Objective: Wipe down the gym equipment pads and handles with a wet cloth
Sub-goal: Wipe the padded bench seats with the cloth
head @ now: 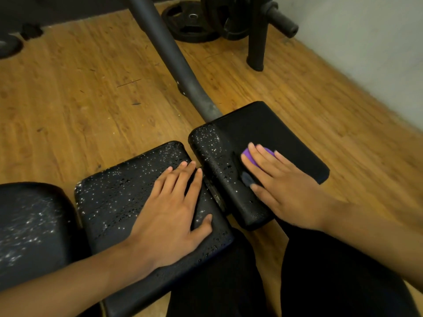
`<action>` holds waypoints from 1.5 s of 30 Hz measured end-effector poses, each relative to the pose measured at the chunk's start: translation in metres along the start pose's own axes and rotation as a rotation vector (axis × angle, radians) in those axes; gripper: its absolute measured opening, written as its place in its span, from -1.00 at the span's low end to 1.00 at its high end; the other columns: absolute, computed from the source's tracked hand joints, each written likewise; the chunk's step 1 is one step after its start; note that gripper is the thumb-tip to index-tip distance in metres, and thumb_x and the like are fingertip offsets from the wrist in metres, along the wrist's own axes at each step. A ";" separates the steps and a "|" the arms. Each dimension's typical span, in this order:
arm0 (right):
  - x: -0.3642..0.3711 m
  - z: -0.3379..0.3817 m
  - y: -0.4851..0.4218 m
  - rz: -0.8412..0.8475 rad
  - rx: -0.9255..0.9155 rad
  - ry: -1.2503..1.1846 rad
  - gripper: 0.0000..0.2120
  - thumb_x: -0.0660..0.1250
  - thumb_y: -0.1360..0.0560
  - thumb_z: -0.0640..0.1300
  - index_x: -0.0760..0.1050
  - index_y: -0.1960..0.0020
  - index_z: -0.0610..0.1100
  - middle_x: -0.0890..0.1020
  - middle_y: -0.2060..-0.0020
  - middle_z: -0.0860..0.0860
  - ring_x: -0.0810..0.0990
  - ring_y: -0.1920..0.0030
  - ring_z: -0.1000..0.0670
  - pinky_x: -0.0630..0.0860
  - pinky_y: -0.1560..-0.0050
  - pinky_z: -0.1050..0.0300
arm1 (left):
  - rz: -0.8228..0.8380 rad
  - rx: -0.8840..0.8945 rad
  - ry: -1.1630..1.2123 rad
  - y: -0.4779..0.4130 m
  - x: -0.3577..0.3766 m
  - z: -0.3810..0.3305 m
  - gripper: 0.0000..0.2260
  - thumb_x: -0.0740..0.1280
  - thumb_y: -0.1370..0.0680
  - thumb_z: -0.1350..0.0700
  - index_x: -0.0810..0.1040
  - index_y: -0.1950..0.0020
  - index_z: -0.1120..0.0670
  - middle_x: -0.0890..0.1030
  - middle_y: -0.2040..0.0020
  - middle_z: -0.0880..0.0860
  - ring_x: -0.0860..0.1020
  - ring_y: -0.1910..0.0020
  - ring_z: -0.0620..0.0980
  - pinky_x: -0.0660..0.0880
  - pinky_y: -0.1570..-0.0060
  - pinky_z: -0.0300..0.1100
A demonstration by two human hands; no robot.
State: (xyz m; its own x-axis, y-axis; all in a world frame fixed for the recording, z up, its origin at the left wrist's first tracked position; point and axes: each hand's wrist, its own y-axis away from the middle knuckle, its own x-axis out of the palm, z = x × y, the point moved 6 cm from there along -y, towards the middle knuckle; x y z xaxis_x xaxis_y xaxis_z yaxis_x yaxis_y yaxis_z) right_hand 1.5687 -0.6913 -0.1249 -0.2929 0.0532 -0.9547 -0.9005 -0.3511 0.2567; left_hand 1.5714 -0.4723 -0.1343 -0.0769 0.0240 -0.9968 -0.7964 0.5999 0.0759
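I'm pressing a small purple cloth (269,152) under my flat right hand (281,186) onto a black vinyl pad (274,129); left hand (174,213) resting flat, empty, on droplet-covered black pad (114,197) beside.

The left hand (169,216) lies flat on the right half of the middle pad (114,202), and the wet left half is free. Just right of the middle pad, across a narrow gap, the right hand (281,186) and a purple cloth (248,154) cover the centre of the end pad (286,133), whose far side is bare. Beyond the middle pad a thick black tube (160,42) slants up and bars a straight reach. The floor (68,88) left of the tube is open. Far right of the middle pad a wall (366,30) closes the room, with weight plates (190,21) and a stand leg (258,42) near it. Another pad (29,220) sits just left
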 end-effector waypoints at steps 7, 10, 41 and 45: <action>-0.034 -0.007 -0.142 -0.160 0.083 -0.004 -0.44 -0.12 -0.73 0.10 -0.04 -0.68 -0.07 -0.03 -0.67 -0.03 -0.16 -0.65 0.03 -0.22 -0.63 0.00 | 0.003 0.002 -0.016 -0.002 -0.001 0.000 -0.23 0.07 -0.60 -0.29 0.22 -0.64 0.22 0.24 -0.62 0.20 0.16 -0.63 0.18 0.06 -0.62 0.10; -0.035 -0.006 -0.141 -0.172 0.056 -0.065 -0.37 -0.17 -0.66 0.10 0.00 -0.67 -0.11 0.05 -0.66 -0.04 -0.08 -0.65 0.04 -0.25 -0.61 0.09 | 0.014 0.030 -0.020 -0.002 0.000 0.000 -0.23 0.07 -0.60 -0.29 0.25 -0.63 0.24 0.28 -0.60 0.23 0.21 -0.61 0.20 0.13 -0.60 0.13; 0.011 0.005 0.029 -0.057 0.028 -0.003 -0.39 -0.23 -0.64 0.25 -0.16 -0.64 0.08 -0.10 -0.66 0.08 -0.22 -0.63 0.10 -0.19 -0.62 0.05 | -0.011 0.012 -0.011 0.000 0.003 0.001 -0.23 0.08 -0.61 -0.29 0.21 -0.64 0.23 0.24 -0.63 0.21 0.16 -0.64 0.18 0.10 -0.61 0.14; 0.003 0.013 -0.026 -0.104 -0.006 0.008 -0.36 -0.30 -0.64 0.24 -0.14 -0.67 0.05 -0.12 -0.66 0.03 -0.22 -0.64 0.06 -0.17 -0.63 0.01 | -0.014 0.007 -0.001 -0.002 0.003 0.000 -0.23 0.07 -0.60 -0.28 0.22 -0.64 0.23 0.23 -0.63 0.21 0.15 -0.64 0.18 0.11 -0.61 0.14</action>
State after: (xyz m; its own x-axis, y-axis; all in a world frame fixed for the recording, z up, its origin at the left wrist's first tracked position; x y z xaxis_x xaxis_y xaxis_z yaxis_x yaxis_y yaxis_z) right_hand 1.5870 -0.6700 -0.1327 -0.1952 0.0828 -0.9773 -0.9239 -0.3499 0.1549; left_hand 1.5730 -0.4731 -0.1377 -0.0655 0.0163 -0.9977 -0.7929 0.6062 0.0620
